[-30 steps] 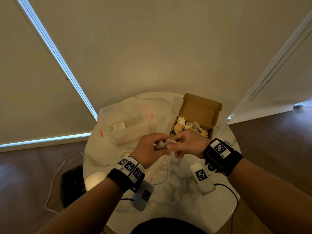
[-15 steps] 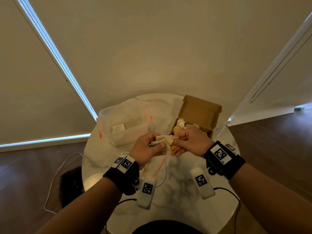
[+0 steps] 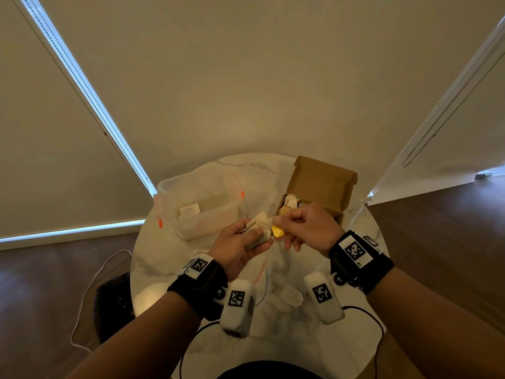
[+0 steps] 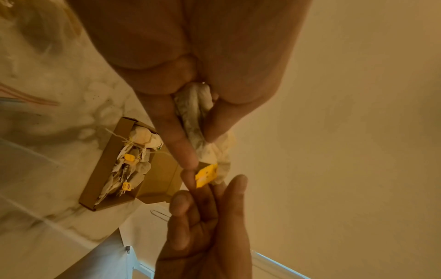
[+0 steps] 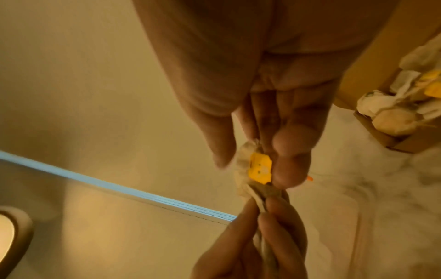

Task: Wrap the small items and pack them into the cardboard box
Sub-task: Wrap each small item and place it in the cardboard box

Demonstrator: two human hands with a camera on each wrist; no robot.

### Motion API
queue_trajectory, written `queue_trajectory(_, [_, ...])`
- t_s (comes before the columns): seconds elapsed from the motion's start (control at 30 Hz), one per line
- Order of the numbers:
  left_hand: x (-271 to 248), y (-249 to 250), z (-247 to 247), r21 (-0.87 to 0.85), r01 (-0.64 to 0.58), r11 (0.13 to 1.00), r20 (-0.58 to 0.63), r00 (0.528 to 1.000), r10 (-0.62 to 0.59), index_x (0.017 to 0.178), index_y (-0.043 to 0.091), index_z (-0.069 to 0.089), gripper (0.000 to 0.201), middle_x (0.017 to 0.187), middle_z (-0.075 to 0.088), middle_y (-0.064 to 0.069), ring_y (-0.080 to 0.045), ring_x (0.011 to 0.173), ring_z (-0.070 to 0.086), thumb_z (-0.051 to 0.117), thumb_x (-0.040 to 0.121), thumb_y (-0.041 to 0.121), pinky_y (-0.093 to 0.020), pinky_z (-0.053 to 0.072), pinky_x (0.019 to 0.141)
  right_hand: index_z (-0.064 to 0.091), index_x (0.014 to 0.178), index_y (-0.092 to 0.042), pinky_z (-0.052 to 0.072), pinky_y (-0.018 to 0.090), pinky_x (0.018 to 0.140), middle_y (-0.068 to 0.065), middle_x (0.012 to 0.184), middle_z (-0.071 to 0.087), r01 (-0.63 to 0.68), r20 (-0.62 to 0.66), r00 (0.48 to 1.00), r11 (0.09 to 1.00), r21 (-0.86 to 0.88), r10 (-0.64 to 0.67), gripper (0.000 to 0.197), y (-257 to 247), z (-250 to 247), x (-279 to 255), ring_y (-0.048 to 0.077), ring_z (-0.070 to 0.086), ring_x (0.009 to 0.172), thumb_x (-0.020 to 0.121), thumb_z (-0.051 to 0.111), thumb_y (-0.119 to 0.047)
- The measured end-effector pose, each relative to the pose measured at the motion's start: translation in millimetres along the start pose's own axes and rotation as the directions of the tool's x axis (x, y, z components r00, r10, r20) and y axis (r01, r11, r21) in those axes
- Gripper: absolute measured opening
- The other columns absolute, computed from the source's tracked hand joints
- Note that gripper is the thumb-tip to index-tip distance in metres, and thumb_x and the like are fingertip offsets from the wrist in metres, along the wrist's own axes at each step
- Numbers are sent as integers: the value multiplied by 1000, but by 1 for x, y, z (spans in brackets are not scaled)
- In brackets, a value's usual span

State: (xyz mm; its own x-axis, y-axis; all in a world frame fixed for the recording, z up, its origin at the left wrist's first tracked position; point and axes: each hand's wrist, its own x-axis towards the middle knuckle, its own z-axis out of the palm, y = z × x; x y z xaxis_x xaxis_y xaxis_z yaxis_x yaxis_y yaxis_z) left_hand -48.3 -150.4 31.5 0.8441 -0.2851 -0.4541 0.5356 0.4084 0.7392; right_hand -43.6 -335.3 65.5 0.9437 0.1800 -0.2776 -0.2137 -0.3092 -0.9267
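A small item wrapped in crumpled white paper [image 3: 259, 228] is held above the round marble table [image 3: 287, 337]. My left hand [image 3: 243, 242] grips the paper bundle [image 4: 194, 120] between thumb and fingers. My right hand [image 3: 297, 225] pinches the bundle's other end, where a yellow tag [image 3: 277, 231] sticks out. The tag [image 5: 260, 168] lies against my right fingertips [image 5: 288, 169]. Just behind my right hand stands the open cardboard box [image 3: 322, 181], and it holds several paper-wrapped items [image 4: 140, 136] with yellow tags.
A clear plastic bin [image 3: 196, 209] with orange latches stands at the table's back left. A clear zip bag [image 3: 262, 280] lies on the table under my wrists. A paper clip [image 4: 160, 214] lies beside the box. Cables run over the near table edge and the floor.
The compact bundle between my hands has been worked apart, and the yellow tag now shows between them. Both hands have shifted slightly up and toward the box.
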Motion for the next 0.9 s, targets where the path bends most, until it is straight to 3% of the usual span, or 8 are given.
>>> queue_trajectory(0.13, [2, 1, 1, -41, 30, 999, -12, 999, -31, 108, -2, 61, 16, 92, 73, -14, -24, 79, 72, 55, 93, -2, -29, 61, 72, 71, 87, -2, 52, 24, 51, 12, 69, 72, 29, 13, 1000, 999, -45, -28, 7, 3, -2, -1, 15, 65, 56, 80, 73, -3])
queue_trajectory(0.23, [3, 0, 0, -35, 28, 999, -17, 999, -29, 106, -1, 62, 15, 94, 71, -15, -23, 80, 71, 56, 92, -3, -30, 61, 73, 72, 80, -16, 46, 17, 52, -6, 63, 67, 57, -67, 995, 985, -160, -68, 5, 6, -3, 1, -1, 57, 51, 85, 71, -15])
queue_trajectory(0.33, [2, 0, -1, -4, 21, 1000, -14, 1000, -22, 106, 1, 62, 15, 91, 71, -13, -23, 78, 70, 56, 92, -1, -30, 61, 71, 73, 78, -19, 47, 14, 60, -7, 73, 68, 96, -118, 986, 976, -198, -121, 5, 6, -5, 3, -4, 58, 60, 83, 73, -19])
queue_trajectory(0.5, [1, -1, -2, 40, 21, 999, -10, 1000, -20, 112, 2, 61, 19, 92, 71, -14, -24, 78, 69, 56, 94, 3, -32, 61, 72, 74, 90, -9, 59, 37, 71, 11, 84, 74, 66, -156, 985, 995, -71, -77, 7, 3, -10, 4, 18, 67, 69, 84, 72, -12])
queue_trajectory(0.67, [2, 0, -2, 28, 18, 999, -24, 1000, -17, 106, 3, 62, 14, 89, 70, -14, -23, 75, 69, 55, 94, 2, -31, 61, 70, 74, 88, -18, 55, 24, 63, 2, 83, 74, 73, -204, 974, 991, -111, -95, 5, 0, -16, 4, 6, 63, 63, 83, 73, -19])
queue_trajectory(0.77, [3, 1, 0, 23, 10, 1000, -23, 1000, -9, 105, 2, 62, 14, 90, 68, -15, -23, 73, 68, 53, 95, 2, -30, 61, 70, 72, 79, -20, 56, 32, 67, 3, 79, 72, 84, -214, 971, 990, -117, -108, 3, -4, -19, 3, 10, 64, 65, 82, 72, -19])
queue_trajectory(0.9, [4, 0, 0, 56, -21, 998, -5, 1000, 21, 109, 5, 62, 17, 93, 69, -15, -23, 76, 69, 53, 96, 5, -29, 60, 69, 70, 79, -18, 58, 42, 71, 7, 79, 74, 68, -228, 970, 993, -97, -89, 6, -6, -22, 4, 28, 69, 74, 85, 69, -16])
